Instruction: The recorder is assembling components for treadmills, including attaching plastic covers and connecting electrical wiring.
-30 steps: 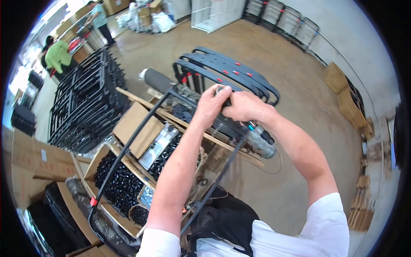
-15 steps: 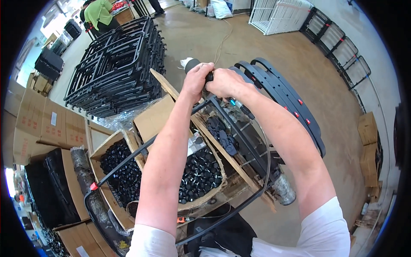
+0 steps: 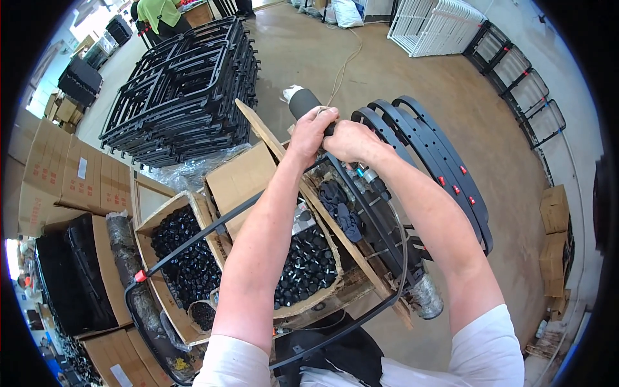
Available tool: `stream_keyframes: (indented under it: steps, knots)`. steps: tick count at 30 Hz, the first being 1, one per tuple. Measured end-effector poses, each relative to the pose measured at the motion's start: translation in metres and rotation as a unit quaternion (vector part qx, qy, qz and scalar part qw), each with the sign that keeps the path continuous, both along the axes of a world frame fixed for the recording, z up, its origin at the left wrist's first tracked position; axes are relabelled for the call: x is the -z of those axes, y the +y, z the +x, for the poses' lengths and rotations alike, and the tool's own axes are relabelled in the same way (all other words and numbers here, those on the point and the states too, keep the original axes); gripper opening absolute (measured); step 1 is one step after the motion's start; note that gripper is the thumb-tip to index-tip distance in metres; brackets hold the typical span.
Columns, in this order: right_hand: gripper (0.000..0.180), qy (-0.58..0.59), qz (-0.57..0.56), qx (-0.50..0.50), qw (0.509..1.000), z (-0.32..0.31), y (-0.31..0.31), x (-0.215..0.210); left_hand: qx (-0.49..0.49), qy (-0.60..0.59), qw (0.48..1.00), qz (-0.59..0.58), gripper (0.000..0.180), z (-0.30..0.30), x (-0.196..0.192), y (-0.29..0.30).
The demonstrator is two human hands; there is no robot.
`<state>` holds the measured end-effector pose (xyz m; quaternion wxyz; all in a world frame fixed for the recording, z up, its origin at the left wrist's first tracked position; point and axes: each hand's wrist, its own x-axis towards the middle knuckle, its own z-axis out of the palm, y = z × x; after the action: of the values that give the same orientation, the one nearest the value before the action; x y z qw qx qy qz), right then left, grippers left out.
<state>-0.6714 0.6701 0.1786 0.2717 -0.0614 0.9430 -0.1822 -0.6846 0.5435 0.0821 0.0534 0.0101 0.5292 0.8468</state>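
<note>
**Fitting black sleeve on frame end**

Gripping the black tube frame (image 3: 361,213) at its far end; left hand (image 3: 311,132) clamped on the black foam sleeve (image 3: 303,103), right hand (image 3: 348,140) closed on the tube just behind it; the frame loops back over the wooden rack (image 3: 335,238) toward the torso. Looks like mid-fit; next move probably needs straight axial push, tube held steady. Cardboard boxes of black caps (image 3: 187,258) sit just below; curved black bars (image 3: 438,168) close on the right; stacked black frames (image 3: 180,97) beyond on the left; open concrete floor (image 3: 387,71) ahead.
</note>
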Motion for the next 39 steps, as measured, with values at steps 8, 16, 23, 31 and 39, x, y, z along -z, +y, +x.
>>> stream_keyframes:
  steps: [8, 16, 23, 31, 39]
  knots:
    - [0.026, -0.018, -0.066, -0.025, 0.997, -0.028, 0.004, 0.037, -0.026, -0.001, 1.000, 0.011, 0.025, 0.001, 0.007, 0.004]
    - [0.022, -0.006, -0.111, -0.019, 0.994, -0.036, 0.014, 0.041, -0.020, 0.005, 1.000, 0.011, 0.021, -0.002, -0.001, 0.011]
    - [0.039, -0.002, -0.134, -0.074, 0.988, 0.069, -0.062, -0.060, -0.145, 0.076, 0.985, -0.061, 0.020, 0.107, -0.075, -0.067]
    - [0.061, 0.094, -0.175, -0.385, 0.901, 0.286, -0.201, 0.028, -0.337, -0.151, 0.929, -0.014, 0.045, 0.388, 0.009, -0.248]
    - [0.072, 0.159, -0.210, -0.535, 0.803, 0.457, -0.381, 0.139, -0.417, -0.322, 0.787, -0.321, 0.047, 0.585, 0.069, -0.391]
